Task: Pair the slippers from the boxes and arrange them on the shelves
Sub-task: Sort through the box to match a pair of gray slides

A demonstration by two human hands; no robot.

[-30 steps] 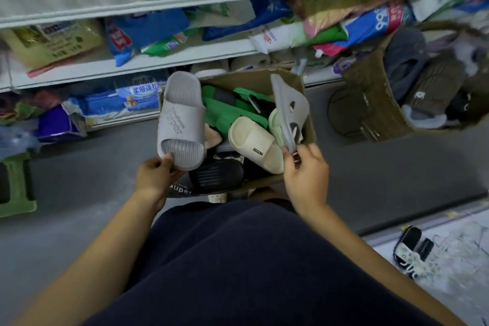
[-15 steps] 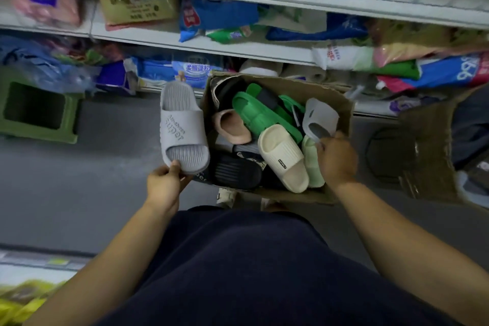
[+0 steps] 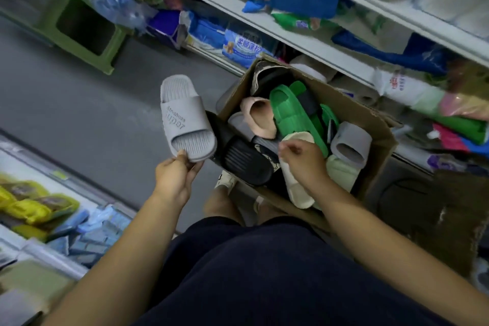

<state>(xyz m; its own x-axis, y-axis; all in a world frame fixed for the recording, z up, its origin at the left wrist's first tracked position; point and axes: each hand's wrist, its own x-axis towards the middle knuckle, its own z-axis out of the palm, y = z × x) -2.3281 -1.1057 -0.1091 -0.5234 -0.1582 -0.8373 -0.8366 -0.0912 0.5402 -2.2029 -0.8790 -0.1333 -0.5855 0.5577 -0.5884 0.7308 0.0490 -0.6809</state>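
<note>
Vs. half a sec ago: your R hand has let go of the second gray slipper. That slipper now lies tipped up at the right end of the box, strap opening toward you. R hand has pulled back to the near-middle of the box, over the cream slipper. Its fingers are loosely curled in w/ nothing between them; can't tell if it touches the cream one. Your L hand keeps the same grip, thumb on top and fingers under, pinching the toe end of the gray slipper. It holds the slipper just left of the box, above the floor. Your head has swung, so the shelves now run slantwise across the far right.

Materials etc.:
- Both gray slippers are matte molded foam, thick-soled, w/ one wide strap. The one in your L hand has fine ribs along the footbed and raised lettering on the strap.
- Green slipper: bright, ribbed, lying mid-box.
- Pink slipper: smooth, rounded, just left of the green one.
- Black slipper: ridged, at the box's near-left corner.
- Box: brown cardboard, flaps open, edges worn.
- Shelves: white, packed w/ soft plastic packs.
- Stool: green plastic, far left, square opening in its top.
</note>
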